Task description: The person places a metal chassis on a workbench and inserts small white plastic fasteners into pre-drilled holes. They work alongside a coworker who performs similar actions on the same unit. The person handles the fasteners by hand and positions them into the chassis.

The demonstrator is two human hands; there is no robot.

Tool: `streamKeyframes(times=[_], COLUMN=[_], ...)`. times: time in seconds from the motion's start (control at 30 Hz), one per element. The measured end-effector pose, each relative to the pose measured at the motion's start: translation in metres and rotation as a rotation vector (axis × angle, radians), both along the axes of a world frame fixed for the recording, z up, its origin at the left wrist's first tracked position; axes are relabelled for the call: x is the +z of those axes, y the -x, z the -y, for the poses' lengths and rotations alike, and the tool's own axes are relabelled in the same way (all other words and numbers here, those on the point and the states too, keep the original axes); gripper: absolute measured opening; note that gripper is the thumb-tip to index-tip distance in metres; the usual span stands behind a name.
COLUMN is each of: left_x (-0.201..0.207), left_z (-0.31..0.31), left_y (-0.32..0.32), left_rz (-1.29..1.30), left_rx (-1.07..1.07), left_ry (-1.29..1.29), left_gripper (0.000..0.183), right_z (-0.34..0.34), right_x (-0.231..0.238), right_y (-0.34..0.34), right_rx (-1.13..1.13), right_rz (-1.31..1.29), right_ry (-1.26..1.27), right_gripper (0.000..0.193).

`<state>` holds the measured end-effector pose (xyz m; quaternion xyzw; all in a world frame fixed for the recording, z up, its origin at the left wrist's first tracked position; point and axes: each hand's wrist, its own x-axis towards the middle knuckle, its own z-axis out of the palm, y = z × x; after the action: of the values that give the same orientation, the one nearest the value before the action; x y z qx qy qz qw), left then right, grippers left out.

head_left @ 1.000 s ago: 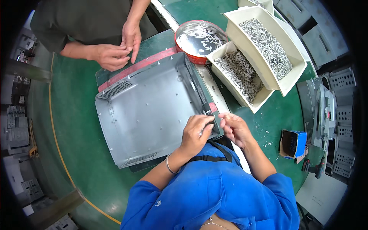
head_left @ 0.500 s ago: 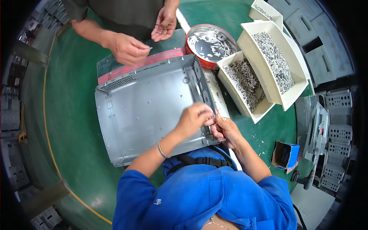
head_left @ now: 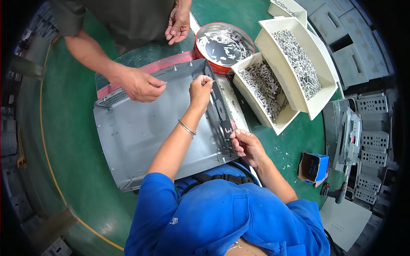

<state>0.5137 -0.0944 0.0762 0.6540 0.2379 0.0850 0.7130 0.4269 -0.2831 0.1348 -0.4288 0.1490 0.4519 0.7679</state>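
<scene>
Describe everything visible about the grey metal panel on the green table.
The grey metal panel is a large, shallow sheet-metal tray lying flat on the green table, with turned-up edges, vent slots at two corners and a perforated right-hand wall. A red strip runs behind its far edge. The left hand pinches at its far right corner, the right hand at its near right edge.

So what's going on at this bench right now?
A person in a blue top works on a grey sheet-metal panel lying on the green table. Their left hand pinches a small fastener at the panel's far edge; their right hand grips its near right edge. A co-worker's hand rests on the panel opposite. White bins of screws sit beside it.
</scene>
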Motion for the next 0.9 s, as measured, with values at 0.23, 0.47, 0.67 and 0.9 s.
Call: streamKeyframes(times=[0.23,0.47,0.67,0.9], left_x=[-0.006,-0.008,-0.012,-0.014], left_z=[-0.003,0.001,0.002,0.003], left_y=[0.001,0.001,-0.005,-0.006], left_rz=[0.013,0.049,0.029,-0.020], left_rx=[-0.013,-0.033,-0.042,-0.102], left_ry=[-0.065,-0.029,-0.109,-0.046], left_gripper=[0.002,0.003,0.006,0.021], right_z=[0.000,-0.003,-0.001,-0.001], right_x=[-0.001,-0.001,-0.002,-0.002], right_y=[-0.001,-0.001,0.000,-0.001], right_rx=[-0.005,0.001,-0.006,-0.005], right_rz=[-0.009,0.000,-0.005,-0.007], right_ry=[0.006,0.000,0.009,-0.028], right_gripper=[0.018,0.018,0.018,0.019])
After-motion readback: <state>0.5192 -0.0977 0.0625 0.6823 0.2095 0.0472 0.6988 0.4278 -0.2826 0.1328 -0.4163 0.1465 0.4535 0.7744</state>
